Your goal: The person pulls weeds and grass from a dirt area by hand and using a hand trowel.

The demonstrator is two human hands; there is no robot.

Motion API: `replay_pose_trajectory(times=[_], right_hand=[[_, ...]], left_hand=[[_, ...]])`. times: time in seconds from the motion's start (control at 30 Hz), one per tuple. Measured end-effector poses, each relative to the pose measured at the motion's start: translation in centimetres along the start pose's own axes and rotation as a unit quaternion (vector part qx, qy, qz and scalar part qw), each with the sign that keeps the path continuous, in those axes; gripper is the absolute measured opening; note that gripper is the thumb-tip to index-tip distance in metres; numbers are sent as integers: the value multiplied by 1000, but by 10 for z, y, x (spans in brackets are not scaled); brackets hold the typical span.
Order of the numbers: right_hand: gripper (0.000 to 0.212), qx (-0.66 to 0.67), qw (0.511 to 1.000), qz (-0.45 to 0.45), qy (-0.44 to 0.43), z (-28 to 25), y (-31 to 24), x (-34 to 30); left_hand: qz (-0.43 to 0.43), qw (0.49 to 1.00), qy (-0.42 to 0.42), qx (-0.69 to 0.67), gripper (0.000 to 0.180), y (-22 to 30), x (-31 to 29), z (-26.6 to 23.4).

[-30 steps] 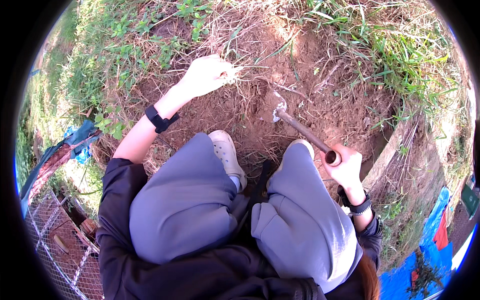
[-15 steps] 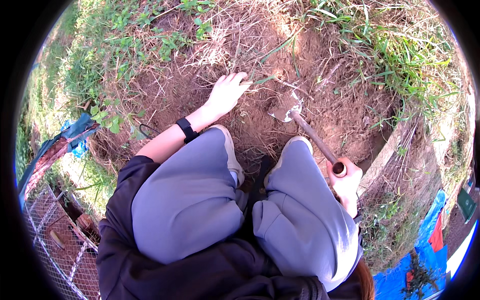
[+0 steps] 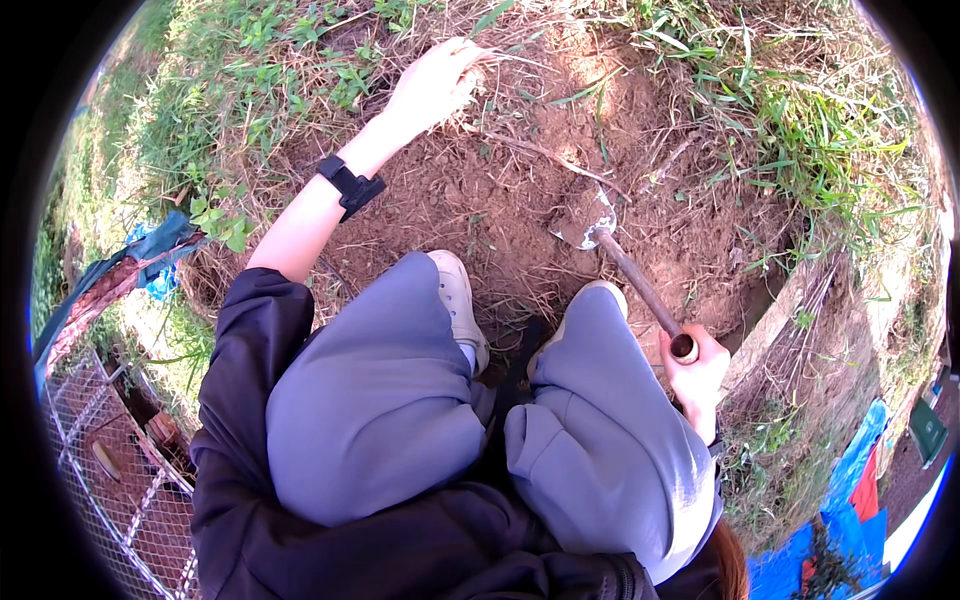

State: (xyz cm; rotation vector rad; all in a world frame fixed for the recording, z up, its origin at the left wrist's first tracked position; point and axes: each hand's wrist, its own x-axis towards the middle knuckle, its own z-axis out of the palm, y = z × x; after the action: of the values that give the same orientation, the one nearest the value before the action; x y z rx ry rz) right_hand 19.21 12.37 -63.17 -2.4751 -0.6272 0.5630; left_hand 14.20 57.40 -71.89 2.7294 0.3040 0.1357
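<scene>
My left hand [image 3: 438, 84] reaches out over the far left ground, its fingers curled round a few strands of dry grass [image 3: 515, 58]. A black band sits on that wrist. Low on the right, my right hand [image 3: 695, 368] is wrapped round the brown handle of a trowel [image 3: 637, 278], near its hollow round end. The trowel's soil-smeared, white-edged blade rests against the bare dirt [image 3: 480, 200] in front of my feet. A thin dry stick [image 3: 550, 156] lies on the soil between the left hand and the blade.
Green grass [image 3: 810, 130] grows at the far right, with leafy weeds [image 3: 290, 70] at the far left. A wooden post wrapped in blue-green cloth [image 3: 120, 275] and a wire mesh panel [image 3: 120, 470] stand left. Blue sheeting [image 3: 850, 535] lies lower right.
My left hand has moved away from me and slightly left, off the patch beside the blade. The stick now shows at greater length. My right hand and the trowel have barely shifted.
</scene>
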Motion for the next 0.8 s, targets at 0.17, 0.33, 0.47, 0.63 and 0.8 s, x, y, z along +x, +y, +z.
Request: replay_pose_trajectory(times=[0.17, 0.33, 0.47, 0.63, 0.8], right_hand=[[18, 31, 999, 7, -4, 7, 0, 0], [18, 27, 999, 46, 0, 5, 2, -8], [18, 43, 998, 43, 4, 9, 0, -7], [16, 51, 998, 36, 9, 10, -3, -6], [18, 29, 999, 37, 6, 9, -4, -3]], left_hand=[[72, 973, -94, 200, 70, 38, -33, 69], [58, 985, -94, 135, 49, 37, -30, 75], [57, 995, -44, 74, 27, 7, -31, 64], [-85, 992, -31, -90, 52, 14, -11, 2], [-56, 988, -101, -102, 71, 14, -6, -13]])
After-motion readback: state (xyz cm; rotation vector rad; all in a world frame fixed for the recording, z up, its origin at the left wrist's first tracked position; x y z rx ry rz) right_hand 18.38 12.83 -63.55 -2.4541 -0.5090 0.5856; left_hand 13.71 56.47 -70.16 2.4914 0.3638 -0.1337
